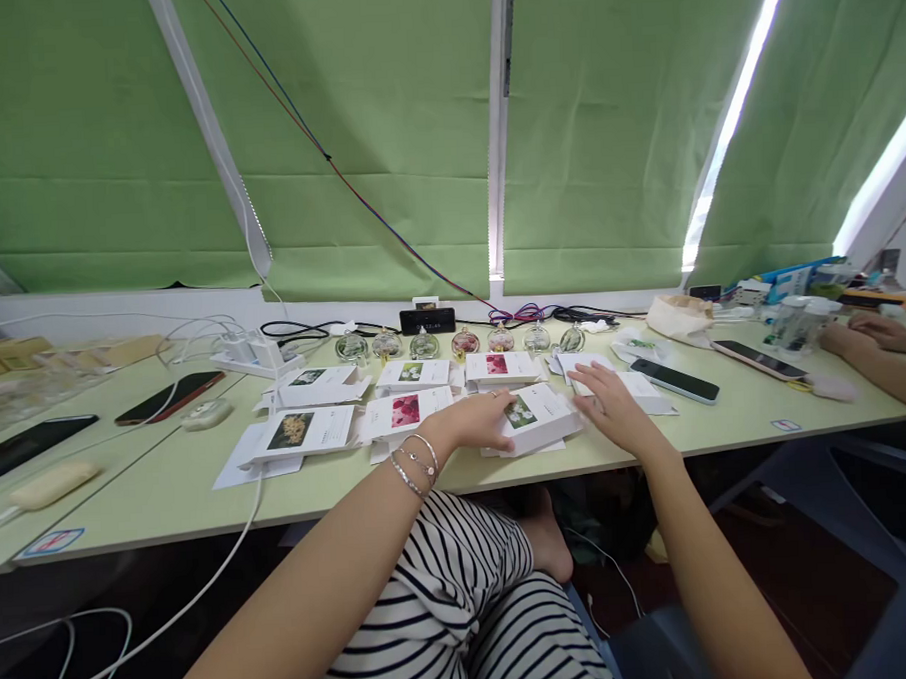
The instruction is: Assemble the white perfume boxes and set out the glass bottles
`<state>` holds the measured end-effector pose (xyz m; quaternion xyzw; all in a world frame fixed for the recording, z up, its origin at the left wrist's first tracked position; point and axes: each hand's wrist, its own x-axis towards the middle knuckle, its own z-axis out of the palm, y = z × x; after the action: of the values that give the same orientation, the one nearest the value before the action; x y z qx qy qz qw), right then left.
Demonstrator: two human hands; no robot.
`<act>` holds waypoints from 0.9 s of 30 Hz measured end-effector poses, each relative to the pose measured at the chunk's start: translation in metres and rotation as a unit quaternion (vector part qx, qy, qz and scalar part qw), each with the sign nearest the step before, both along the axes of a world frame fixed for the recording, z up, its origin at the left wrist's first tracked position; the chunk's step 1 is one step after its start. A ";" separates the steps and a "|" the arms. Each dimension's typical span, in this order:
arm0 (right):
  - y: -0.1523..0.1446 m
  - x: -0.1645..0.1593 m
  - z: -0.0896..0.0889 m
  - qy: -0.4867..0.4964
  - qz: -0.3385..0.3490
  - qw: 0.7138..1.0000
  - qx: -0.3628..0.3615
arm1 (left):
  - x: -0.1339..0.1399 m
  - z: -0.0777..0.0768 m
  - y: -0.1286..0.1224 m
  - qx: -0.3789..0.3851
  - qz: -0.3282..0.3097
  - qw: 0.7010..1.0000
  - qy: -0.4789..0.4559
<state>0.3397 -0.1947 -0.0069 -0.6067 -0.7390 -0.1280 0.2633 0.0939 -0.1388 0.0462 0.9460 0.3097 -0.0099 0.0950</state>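
My left hand [478,421], with bracelets at its wrist, grips the left side of a white box [543,423] printed with a white flower picture. My right hand [607,401] is just right of that box, its fingers apart and partly covering another white box [652,394]. Left of my hands lie a white box with a pink flower picture [418,408] and one with a yellowish flower picture [307,431]. More white boxes [503,367] lie in a row behind. Several round glass bottles [465,342] stand in a line beyond them.
A black digital clock [427,322] stands behind the bottles. Phones lie to the right [676,381] and left [171,397]. A white cable [254,508] hangs over the front edge. Another person's hands [862,334] rest at the far right, near clear plastic jars [805,324].
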 end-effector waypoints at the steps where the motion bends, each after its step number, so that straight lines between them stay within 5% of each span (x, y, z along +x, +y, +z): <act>1: -0.003 -0.009 0.004 0.002 0.041 0.999 -0.011 | 0.000 0.000 0.000 -0.006 -0.005 1.000 -0.008; 6: -0.010 -0.047 0.005 -0.058 0.093 0.990 -0.091 | -0.002 0.007 -0.003 -0.027 0.002 0.999 -0.024; 13: -0.005 -0.056 -0.004 -0.073 0.054 0.986 -0.138 | -0.024 0.016 -0.002 0.022 0.206 0.977 0.058; 18: -0.006 -0.058 -0.003 -0.085 0.018 0.991 -0.106 | -0.036 0.020 -0.001 0.016 0.273 0.951 0.142; 27: -0.007 -0.079 -0.008 -0.119 0.061 0.988 -0.074 | -0.024 0.010 0.004 0.002 0.163 0.980 0.118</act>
<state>0.2609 -0.2020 -0.0149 -0.5588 -0.8081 -0.1277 0.1354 0.0695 -0.1350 0.0562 0.8753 0.4685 -0.1054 0.0566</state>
